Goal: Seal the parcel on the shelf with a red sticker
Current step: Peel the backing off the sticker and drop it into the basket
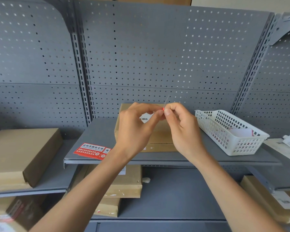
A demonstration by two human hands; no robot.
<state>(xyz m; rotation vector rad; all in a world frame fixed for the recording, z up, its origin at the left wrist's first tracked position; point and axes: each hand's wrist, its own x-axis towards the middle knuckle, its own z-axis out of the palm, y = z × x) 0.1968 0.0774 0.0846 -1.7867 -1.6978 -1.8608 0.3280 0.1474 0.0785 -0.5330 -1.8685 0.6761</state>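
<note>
A flat brown cardboard parcel (159, 136) lies on the middle grey shelf (97, 131), with a white barcode label on top. Both hands are raised in front of it and hide much of it. My left hand (134, 129) and my right hand (179, 129) meet at the fingertips and pinch a thin red sticker (163, 108) seen edge-on. A pale strip of backing sticks up from the pinch. A small stack of red stickers (92, 150) with white print lies at the shelf's front left.
A white plastic mesh basket (228, 131) with paper scraps stands at the right of the same shelf. More brown boxes lie on the left shelf (22, 154) and on the lower shelves (124, 183). Grey pegboard backs the shelving.
</note>
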